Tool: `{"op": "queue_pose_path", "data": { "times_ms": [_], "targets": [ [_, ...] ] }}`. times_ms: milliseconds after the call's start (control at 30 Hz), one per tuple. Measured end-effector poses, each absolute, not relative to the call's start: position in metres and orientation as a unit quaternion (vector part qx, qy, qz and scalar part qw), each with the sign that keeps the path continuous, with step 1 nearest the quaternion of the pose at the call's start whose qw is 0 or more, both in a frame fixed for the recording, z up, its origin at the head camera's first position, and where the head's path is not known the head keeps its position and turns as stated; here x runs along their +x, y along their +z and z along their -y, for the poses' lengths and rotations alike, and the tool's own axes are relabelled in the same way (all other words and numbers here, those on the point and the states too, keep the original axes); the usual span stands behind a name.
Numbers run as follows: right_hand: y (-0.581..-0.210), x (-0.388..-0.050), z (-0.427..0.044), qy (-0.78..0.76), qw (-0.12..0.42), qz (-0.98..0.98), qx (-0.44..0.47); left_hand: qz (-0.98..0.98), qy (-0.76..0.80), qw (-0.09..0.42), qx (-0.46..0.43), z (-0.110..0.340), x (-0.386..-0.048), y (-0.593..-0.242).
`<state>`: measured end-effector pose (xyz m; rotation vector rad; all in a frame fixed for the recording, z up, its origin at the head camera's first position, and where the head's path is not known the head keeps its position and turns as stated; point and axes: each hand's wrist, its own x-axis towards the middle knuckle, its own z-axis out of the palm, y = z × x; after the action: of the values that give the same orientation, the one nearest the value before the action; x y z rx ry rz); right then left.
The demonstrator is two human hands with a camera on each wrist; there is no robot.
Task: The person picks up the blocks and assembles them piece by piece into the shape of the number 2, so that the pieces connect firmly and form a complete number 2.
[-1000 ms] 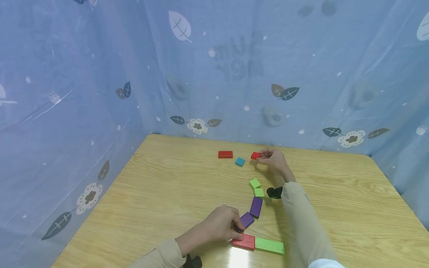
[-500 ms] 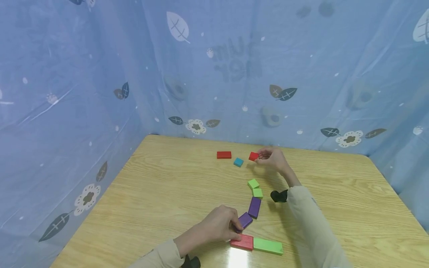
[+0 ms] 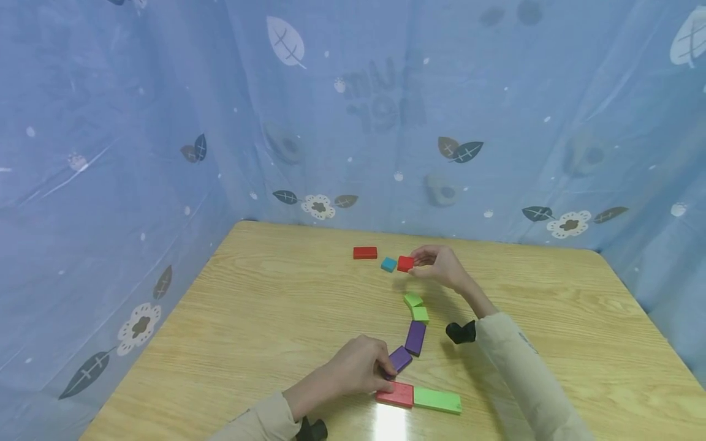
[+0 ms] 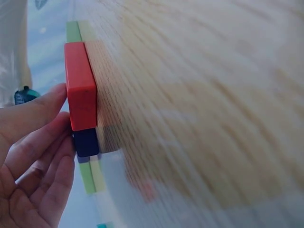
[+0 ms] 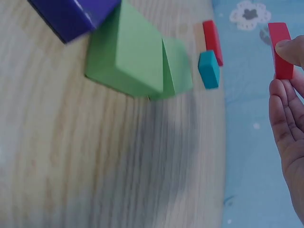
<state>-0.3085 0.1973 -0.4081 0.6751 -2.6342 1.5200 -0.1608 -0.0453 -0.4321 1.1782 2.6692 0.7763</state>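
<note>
My right hand pinches a small red block between thumb and fingertips. In the right wrist view that red block appears raised off the table. A small blue block lies just left of it. My left hand rests its thumb on a flat red block, while its fingers touch a purple block. The left wrist view shows those fingers fairly straight against the edges of the red block and the dark purple one.
A line of blocks runs away from the left hand: another purple block, then two light green blocks. A long green block adjoins the flat red one. Farther back lies a red block. Blue curtains enclose the wooden table.
My right hand has carried the small red block leftward, closer to the blue block. The left hand stays in place on its blocks. The head view has shifted slightly.
</note>
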Motion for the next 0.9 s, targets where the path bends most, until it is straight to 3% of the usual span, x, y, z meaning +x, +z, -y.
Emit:
{"op": "queue_pose_path", "data": {
  "times_ms": [900],
  "targets": [
    [-0.414, -0.319, -0.189, 0.281, -0.045, 0.891, 0.353, -0.882, 0.255, 0.056, 0.392, 0.047, -0.162, -0.434]
  ]
}}
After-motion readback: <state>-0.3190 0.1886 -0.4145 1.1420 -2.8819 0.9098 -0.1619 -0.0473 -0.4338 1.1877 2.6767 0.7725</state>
